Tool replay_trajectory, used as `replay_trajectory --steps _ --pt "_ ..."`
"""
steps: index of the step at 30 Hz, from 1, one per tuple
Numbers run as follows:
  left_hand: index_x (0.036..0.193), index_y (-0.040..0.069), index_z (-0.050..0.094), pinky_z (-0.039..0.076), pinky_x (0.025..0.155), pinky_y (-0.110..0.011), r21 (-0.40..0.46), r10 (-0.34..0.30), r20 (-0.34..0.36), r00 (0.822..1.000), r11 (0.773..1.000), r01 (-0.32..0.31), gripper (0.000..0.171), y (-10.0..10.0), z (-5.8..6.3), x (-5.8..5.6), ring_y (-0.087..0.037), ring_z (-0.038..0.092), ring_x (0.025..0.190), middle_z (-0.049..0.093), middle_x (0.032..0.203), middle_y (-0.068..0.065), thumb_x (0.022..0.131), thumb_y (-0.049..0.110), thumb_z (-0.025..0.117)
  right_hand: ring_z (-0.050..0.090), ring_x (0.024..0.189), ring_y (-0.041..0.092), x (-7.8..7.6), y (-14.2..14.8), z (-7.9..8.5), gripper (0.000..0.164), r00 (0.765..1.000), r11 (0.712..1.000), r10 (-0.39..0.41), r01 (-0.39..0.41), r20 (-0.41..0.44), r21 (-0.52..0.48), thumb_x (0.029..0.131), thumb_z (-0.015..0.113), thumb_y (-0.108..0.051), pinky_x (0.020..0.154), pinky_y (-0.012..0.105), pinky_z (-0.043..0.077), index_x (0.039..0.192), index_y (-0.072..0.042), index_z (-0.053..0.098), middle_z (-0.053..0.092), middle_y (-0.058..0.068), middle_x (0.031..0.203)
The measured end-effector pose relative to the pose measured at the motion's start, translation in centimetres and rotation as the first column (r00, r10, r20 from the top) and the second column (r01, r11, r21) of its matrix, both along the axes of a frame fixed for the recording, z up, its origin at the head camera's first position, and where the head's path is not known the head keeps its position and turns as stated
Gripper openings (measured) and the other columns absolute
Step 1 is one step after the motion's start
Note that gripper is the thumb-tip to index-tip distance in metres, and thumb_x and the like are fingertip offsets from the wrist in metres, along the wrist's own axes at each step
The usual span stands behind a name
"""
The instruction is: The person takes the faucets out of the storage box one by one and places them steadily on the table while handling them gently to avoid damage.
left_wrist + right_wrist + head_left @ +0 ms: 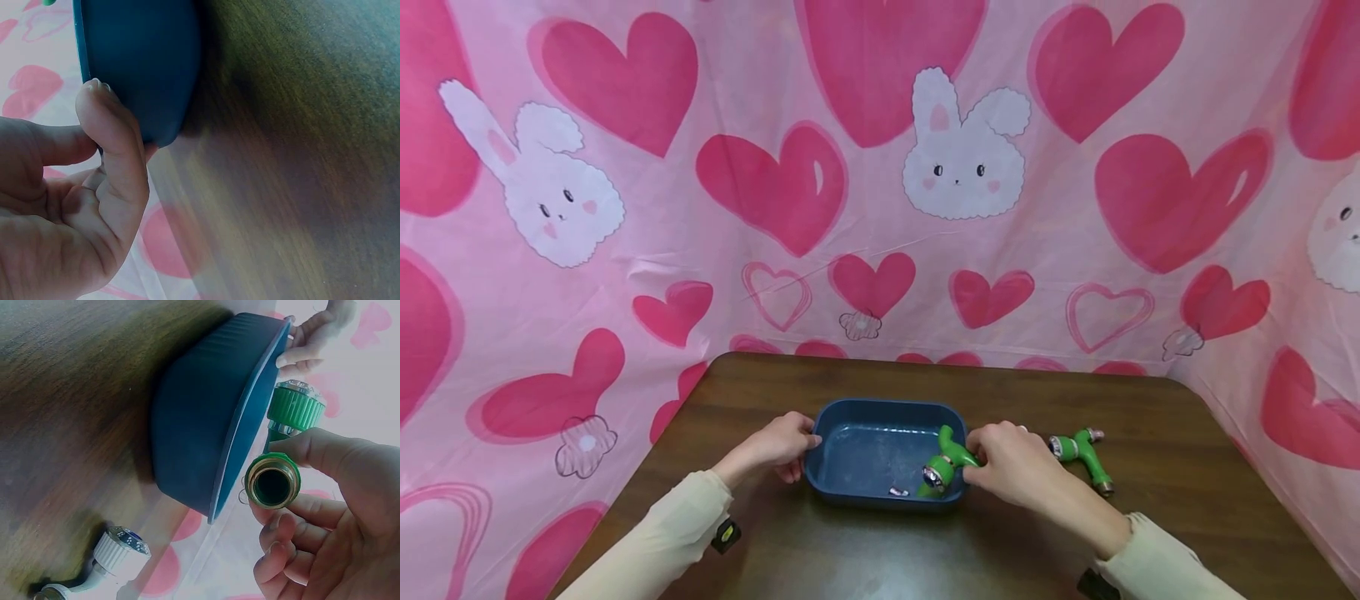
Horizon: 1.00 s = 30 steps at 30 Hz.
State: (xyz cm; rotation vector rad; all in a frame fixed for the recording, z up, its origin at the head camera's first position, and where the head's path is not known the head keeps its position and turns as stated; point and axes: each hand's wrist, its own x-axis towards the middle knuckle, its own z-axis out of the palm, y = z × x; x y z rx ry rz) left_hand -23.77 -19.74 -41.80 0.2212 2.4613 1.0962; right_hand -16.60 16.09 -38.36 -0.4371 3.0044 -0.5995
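A dark blue rectangular basin (880,454) stands on the table, its wall (140,62) filling the top of the left wrist view. My left hand (786,442) pinches the basin's left rim between thumb and fingers. At the opposite end, my right hand (1011,462) holds a green tap (951,460) over the basin's right side. The tap has a ribbed green knob (294,407) with a silvery cap, and its round threaded opening (273,481) faces the right wrist camera. A small shiny piece (898,492) lies inside the basin near the front wall.
A second green tap (1081,454) lies on the brown wooden table (1180,500), just right of my right hand. Pink cloth (880,225) with hearts and rabbits hangs behind the table and along both sides.
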Motion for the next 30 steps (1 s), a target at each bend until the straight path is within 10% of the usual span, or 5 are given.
replay_trajectory --steps 30 --pt "0.113 -0.003 0.068 0.059 0.049 -0.033 -0.011 0.004 0.027 1.000 1.000 -0.004 0.016 0.1 0.1 -0.3 -0.018 0.061 0.047 0.063 0.064 -0.014 0.108 0.010 0.060 0.052 0.065 0.013 1.0 1.6 0.5 0.010 0.999 1.000 -0.029 0.029 0.034 -0.004 0.083 0.086 -0.023 0.054 0.034 0.046 0.087 -0.021 0.077 0.056 -0.013 0.062"
